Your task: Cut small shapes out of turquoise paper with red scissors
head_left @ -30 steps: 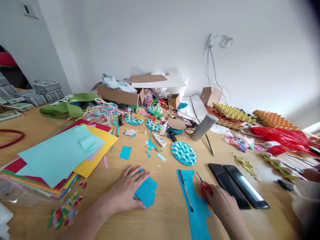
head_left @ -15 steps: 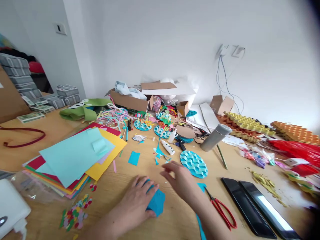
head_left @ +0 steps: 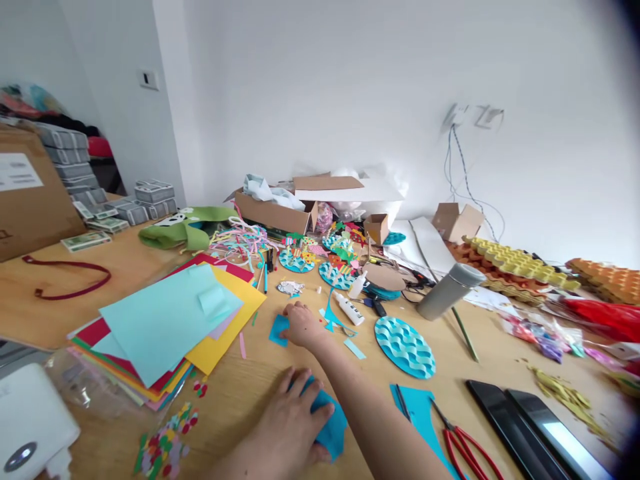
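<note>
A blue paper piece (head_left: 334, 430) with cut edges lies under and between the fingers of my left hand (head_left: 287, 420), low on the wooden table. Those fingers are bent over it, and part of the paper is hidden. Farther up, my right hand (head_left: 303, 325) is at a small blue paper rectangle (head_left: 278, 331), its fingertips closed at the right edge. Just right of that hand are blue paper scraps (head_left: 330, 317) and a white glue bottle (head_left: 349, 309). My right forearm crosses above the table beside the larger blue piece.
Coloured paper sheets (head_left: 165, 320) are stacked at left, near loose confetti dots (head_left: 167, 440). A wavy blue oval (head_left: 405, 347), red-handled scissors (head_left: 465, 447) on blue paper, a grey tumbler (head_left: 450, 291) and two black phones (head_left: 520, 427) lie at right. Cardboard boxes (head_left: 275, 212) stand along the wall.
My right hand has moved left and reached the small blue rectangle. My left hand stays at the larger blue paper, its fingers more bent. The camera view has shifted, and a pale blue strip now shows.
</note>
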`<state>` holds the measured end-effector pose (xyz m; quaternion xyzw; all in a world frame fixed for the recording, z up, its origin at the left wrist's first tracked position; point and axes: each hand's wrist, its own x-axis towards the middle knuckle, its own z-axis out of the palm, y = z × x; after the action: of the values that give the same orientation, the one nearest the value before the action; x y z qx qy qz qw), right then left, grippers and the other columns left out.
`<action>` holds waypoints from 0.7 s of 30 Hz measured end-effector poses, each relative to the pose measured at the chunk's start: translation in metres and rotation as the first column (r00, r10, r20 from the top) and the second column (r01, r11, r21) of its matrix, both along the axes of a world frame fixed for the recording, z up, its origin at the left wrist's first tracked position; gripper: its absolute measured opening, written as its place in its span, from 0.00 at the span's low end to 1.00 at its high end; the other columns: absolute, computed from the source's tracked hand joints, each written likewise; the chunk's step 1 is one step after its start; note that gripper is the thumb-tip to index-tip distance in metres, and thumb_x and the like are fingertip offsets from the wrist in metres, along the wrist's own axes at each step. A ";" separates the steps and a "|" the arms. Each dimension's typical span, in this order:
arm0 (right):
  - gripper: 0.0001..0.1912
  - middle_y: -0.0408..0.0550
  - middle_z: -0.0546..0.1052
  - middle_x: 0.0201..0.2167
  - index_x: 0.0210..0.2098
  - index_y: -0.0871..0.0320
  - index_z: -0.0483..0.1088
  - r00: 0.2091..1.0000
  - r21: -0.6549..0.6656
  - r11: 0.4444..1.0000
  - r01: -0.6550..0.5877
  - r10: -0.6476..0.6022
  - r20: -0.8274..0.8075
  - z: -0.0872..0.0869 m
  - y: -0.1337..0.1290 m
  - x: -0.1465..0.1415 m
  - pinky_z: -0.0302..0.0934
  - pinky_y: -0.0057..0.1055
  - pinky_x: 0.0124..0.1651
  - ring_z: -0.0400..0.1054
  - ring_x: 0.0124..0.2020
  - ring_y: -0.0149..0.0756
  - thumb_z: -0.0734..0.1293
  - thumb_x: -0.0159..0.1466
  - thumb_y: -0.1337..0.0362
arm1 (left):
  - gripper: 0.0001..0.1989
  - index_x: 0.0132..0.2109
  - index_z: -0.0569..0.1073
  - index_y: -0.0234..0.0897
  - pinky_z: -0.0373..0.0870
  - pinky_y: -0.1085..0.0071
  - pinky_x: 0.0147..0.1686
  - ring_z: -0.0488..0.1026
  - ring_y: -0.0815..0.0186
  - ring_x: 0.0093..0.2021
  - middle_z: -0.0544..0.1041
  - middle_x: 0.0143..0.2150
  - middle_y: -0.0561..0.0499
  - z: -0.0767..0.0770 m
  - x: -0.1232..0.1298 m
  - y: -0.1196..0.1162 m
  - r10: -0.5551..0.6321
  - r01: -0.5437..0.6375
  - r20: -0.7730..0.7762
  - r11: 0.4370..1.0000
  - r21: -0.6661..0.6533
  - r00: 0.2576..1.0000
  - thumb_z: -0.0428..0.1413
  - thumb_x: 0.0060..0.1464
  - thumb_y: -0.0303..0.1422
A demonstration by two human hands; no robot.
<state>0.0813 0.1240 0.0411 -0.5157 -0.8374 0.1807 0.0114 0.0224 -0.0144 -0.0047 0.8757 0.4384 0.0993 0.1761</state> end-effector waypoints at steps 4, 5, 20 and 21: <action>0.14 0.52 0.70 0.52 0.51 0.57 0.67 0.992 -0.085 0.994 0.070 -0.078 -0.099 -0.003 0.004 0.011 0.67 0.40 0.48 0.69 0.46 0.39 0.63 0.68 0.61 | 0.25 0.57 0.69 0.47 0.53 0.42 0.60 0.58 0.46 0.63 0.67 0.62 0.43 0.001 -0.001 0.003 0.025 -0.025 0.020 0.999 0.039 0.999 0.57 0.53 0.46; 0.16 0.52 0.71 0.51 0.52 0.60 0.66 0.987 -0.111 0.990 0.082 -0.097 -0.131 -0.001 0.004 0.015 0.67 0.42 0.47 0.69 0.46 0.40 0.64 0.67 0.61 | 0.24 0.57 0.69 0.47 0.53 0.43 0.60 0.59 0.47 0.62 0.67 0.61 0.44 0.002 -0.002 0.003 0.040 -0.041 0.030 0.998 0.044 0.999 0.57 0.53 0.45; 0.09 0.43 0.75 0.24 0.34 0.61 0.73 0.836 -0.155 0.980 0.124 -0.187 -0.515 0.034 -0.083 0.094 0.61 0.25 0.29 0.70 0.26 0.32 0.61 0.60 0.72 | 0.16 0.43 0.72 0.38 0.71 0.64 0.41 0.73 0.58 0.42 0.76 0.40 0.45 0.026 -0.020 0.019 0.468 -0.478 0.696 0.855 -0.201 0.545 0.57 0.51 0.44; 0.09 0.44 0.76 0.26 0.35 0.60 0.74 0.833 -0.154 0.982 0.108 -0.174 -0.525 0.035 -0.089 0.092 0.62 0.25 0.30 0.70 0.28 0.32 0.62 0.61 0.71 | 0.14 0.40 0.73 0.38 0.71 0.65 0.40 0.73 0.59 0.41 0.77 0.38 0.47 0.027 -0.019 0.019 0.463 -0.432 0.706 0.869 -0.241 0.537 0.56 0.52 0.43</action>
<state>0.1732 0.0352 0.0763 -0.5047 -0.7484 0.3653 0.2274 0.0030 0.0051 0.0226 0.6118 0.5377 0.4811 0.3243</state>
